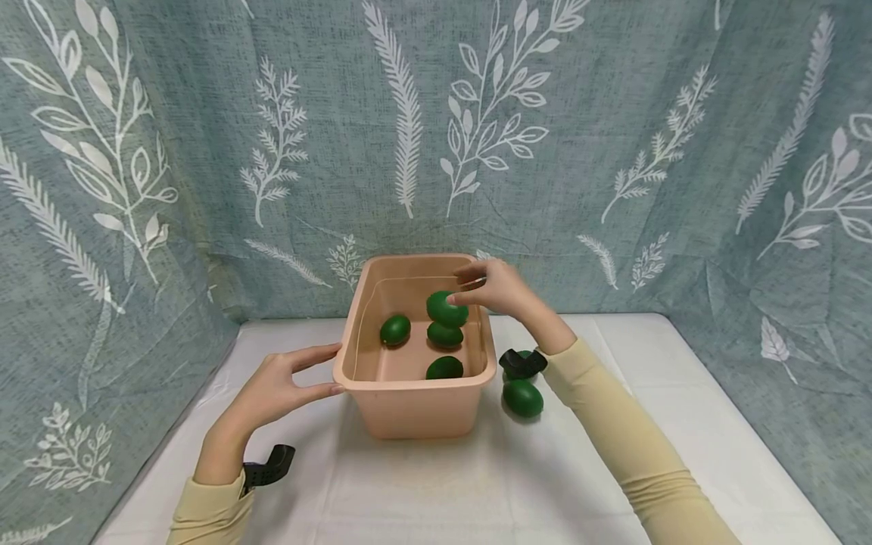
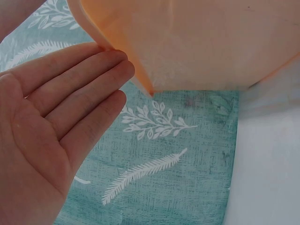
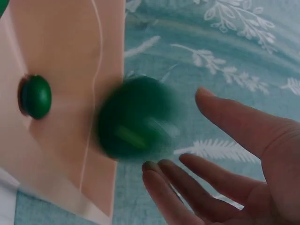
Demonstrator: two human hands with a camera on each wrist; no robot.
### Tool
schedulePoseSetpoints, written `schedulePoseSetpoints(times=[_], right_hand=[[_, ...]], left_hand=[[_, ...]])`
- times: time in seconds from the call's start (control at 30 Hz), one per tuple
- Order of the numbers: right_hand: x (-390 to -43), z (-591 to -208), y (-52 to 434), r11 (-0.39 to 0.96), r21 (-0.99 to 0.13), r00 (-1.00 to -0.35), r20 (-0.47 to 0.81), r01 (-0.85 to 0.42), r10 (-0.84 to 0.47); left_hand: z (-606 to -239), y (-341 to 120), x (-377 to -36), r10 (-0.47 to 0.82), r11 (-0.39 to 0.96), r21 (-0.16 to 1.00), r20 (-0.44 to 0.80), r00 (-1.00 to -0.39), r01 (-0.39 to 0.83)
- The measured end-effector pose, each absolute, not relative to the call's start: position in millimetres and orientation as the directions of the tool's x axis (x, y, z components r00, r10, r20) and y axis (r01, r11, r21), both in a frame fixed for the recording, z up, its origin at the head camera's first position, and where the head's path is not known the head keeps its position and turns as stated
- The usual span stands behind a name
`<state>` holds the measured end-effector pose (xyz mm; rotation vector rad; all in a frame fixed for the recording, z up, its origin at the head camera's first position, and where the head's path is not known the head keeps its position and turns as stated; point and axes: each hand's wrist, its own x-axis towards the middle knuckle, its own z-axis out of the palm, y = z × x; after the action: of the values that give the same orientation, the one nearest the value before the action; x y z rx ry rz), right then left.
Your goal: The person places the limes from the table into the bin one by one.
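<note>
My right hand (image 1: 496, 288) is over the right side of a peach plastic bin (image 1: 421, 412), fingers and thumb spread. Just off its fingertips is a dark green, smooth avocado (image 1: 446, 308), blurred and apart from the fingers in the right wrist view, in the air above the bin. Inside the bin lie a green avocado (image 1: 395, 331) at left, another avocado (image 1: 445, 335) below the airborne one, and a third avocado (image 1: 445, 369) near the front wall. My left hand (image 1: 279, 386) touches the bin's left rim with nearly straight fingers and thumb.
Right of the bin, an avocado (image 1: 523, 398) lies on the white-covered table (image 1: 409, 492). Behind it another avocado (image 1: 515, 371) is partly hidden by the black wrist camera (image 1: 523, 363). A teal leaf-patterned curtain (image 1: 327, 151) hangs behind and at both sides.
</note>
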<state>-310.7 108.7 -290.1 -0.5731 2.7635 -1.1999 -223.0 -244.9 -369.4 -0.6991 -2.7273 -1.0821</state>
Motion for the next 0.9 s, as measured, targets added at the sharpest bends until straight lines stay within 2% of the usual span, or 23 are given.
schedulePoseSetpoints(times=[0.37,0.9], right_hand=[[-305.4,-302.8,138.7,0.595,-0.749,-0.946,0.133,-0.292,-0.297],[-285.5,-344.2,189.6,0.627,-0.748,-0.97,0.088,-0.215,-0.227]], left_hand=[[-369.1,-243.5,-223.7,0.382,0.634,0.613,0.282,-0.88,0.472],[-369.2,-243.5,-223.6,0.385,0.643,0.592,0.301,-0.873,0.487]])
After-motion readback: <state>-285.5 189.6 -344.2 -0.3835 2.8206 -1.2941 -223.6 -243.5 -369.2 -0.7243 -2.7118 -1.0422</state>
